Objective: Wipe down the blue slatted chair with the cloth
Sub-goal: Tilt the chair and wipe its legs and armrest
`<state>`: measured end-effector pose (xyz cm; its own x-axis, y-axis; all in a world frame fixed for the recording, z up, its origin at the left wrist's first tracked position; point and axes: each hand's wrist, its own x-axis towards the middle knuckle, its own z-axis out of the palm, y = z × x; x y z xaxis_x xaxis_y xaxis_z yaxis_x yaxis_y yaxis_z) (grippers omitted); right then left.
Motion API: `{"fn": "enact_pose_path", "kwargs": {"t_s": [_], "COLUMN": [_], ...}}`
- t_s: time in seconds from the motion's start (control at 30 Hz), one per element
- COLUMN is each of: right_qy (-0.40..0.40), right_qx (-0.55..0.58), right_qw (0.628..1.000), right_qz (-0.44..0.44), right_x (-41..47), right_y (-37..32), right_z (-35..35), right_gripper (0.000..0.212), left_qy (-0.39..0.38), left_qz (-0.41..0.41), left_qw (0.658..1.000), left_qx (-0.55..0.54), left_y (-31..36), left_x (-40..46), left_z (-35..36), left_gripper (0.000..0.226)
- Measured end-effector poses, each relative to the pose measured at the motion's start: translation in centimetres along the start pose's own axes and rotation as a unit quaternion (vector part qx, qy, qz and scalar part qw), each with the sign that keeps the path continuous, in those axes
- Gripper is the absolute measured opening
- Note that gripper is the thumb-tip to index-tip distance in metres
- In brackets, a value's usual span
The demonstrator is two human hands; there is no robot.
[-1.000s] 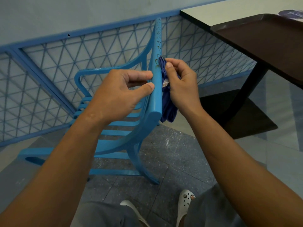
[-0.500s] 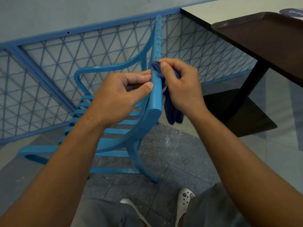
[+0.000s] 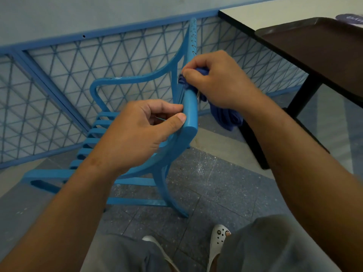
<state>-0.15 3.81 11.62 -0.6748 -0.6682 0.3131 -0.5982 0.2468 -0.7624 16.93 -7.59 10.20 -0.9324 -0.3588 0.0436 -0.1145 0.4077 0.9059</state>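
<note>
Cloth pressed to the top rail of the blue chair while the other hand steadies it.

The blue slatted chair (image 3: 125,132) stands on the grey tiled floor (image 3: 216,189), its back rail running between the two grips and its seat slats beyond the left grip. The bench (image 3: 275,18) with a dark tray (image 3: 318,48) is right of the right grip; the writing on a blue item at its far edge is too blurred to read. The right hand (image 3: 222,83) has climbed the rail since a second ago, fingers pinching the bunched dark blue cloth (image 3: 225,116) against it, the loose end hanging below the wrist. The left hand (image 3: 141,132) still holds the rail's near end, thumb pressed on its side, fingers curled round.
</note>
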Motion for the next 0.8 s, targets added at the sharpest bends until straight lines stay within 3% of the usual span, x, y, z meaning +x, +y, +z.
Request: {"fn": "enact_pose_path", "kwargs": {"t_s": [0.2, 0.4, 0.53, 0.8], "right_qy": [-0.031, -0.008, 0.02, 0.033], "right_qx": [-0.083, -0.035, 0.015, 0.024], "right_qw": [0.996, 0.997, 0.995, 0.999], "right_qz": [-0.013, -0.074, -0.096, -0.028], "right_x": [2.1, -4.4, -7.5, -1.3], "right_y": [-0.4, -0.1, 0.3, 1.5], "right_z": [-0.5, 0.8, 1.4, 0.4], "right_gripper": [0.018, 0.017, 0.016, 0.015], "left_qy": [0.022, 0.074, 0.1, 0.097], "left_qz": [-0.004, 0.002, 0.009, 0.005], "left_qw": [1.0, 0.997, 0.995, 0.995], "left_qx": [-0.001, -0.022, -0.025, -0.032], "left_y": [-0.1, -0.1, 0.0, 0.0], "left_x": [-0.9, -0.1, 0.2, 0.6], "left_z": [0.1, -0.4, -0.9, -0.1], "left_gripper": [0.028, 0.006, 0.004, 0.007]}}
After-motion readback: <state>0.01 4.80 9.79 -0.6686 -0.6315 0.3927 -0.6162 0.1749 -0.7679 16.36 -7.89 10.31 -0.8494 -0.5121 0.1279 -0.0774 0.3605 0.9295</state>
